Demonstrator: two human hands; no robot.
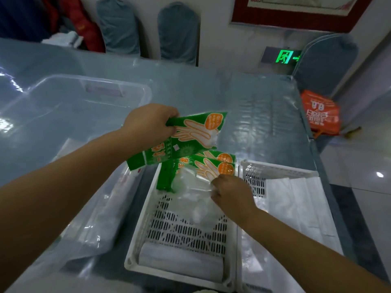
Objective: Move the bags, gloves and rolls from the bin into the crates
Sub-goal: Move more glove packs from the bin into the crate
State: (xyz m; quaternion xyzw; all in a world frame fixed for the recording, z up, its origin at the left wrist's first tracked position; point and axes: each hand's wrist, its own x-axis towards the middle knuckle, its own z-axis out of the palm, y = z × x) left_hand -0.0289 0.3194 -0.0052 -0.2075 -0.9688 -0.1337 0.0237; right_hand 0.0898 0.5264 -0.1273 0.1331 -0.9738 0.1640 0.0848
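Head view of a sorting step at a glossy pale-blue counter (243, 98). The left hand (151, 122) is closed on the upper left corner of a flat green-and-white printed glove packet (186, 140), held in the air above the gap between the large clear plastic bin (88, 85) and the white perforated plastic crate (186, 229). The corner pinch lets the packet hang free, probably so it can be laid onto the ones below. Its long axis runs diagonally, from lower left near the bin's rim to upper right, printed face toward the camera.

The right hand (230, 193) rests in the crate's far end, fingers curled onto two more green glove packets (203, 168) and the crinkled clear film beneath them, apparently squaring the stack. Those packets lie overlapped, long axes roughly across the crate. A white roll (179, 263) lies along the crate's near wall. A second white crate (275, 168), just beside on the right, holds folded white bags (300, 199). Pale items remain in the bin.
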